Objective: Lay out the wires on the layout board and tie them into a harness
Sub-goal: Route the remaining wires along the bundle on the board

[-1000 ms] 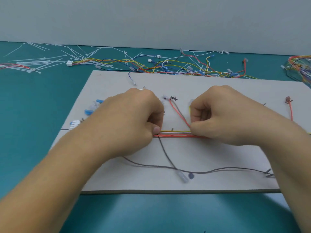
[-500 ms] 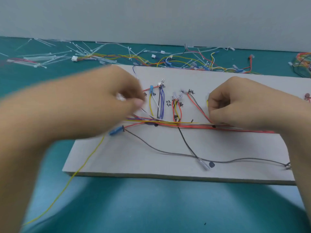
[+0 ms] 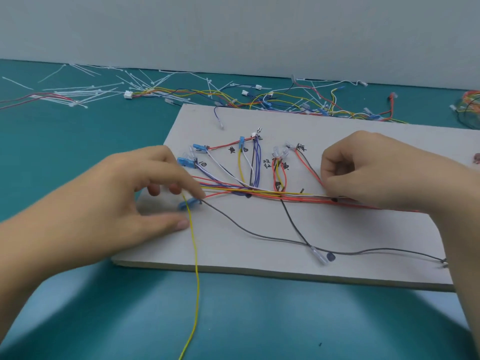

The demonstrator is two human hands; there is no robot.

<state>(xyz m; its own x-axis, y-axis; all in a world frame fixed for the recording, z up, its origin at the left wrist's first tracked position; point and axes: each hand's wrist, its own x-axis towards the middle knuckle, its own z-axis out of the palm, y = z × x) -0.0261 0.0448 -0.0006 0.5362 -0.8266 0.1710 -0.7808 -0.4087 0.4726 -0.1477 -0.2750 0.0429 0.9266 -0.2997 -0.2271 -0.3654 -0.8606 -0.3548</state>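
A grey layout board [image 3: 233, 120] lies on the teal table with handwritten marks. Coloured wires with blue connectors [image 3: 185, 161] fan down into one horizontal wire bundle [image 3: 272, 194]. My right hand [image 3: 368, 170] is a closed fist pinching that bundle at its right part. My left hand [image 3: 140, 196] hovers at the bundle's left end with fingers apart, the index tip touching the wires by a loose blue connector [image 3: 187, 203]. A yellow wire [image 3: 195, 268] comes out from under that finger and hangs off the board's front edge. A black wire [image 3: 259, 236] loops across the board's front.
Loose coloured wires [image 3: 272, 100] and white cable ties [image 3: 83, 93] are strewn along the back of the table by the wall. Another wire tangle [image 3: 468, 105] sits at the far right. A clear connector [image 3: 319, 255] lies near the board's front edge.
My left hand has left the middle of the bundle, swung left and spread its fingers at the bundle's left end. The fanned wires are now uncovered. My right hand still holds the bundle.
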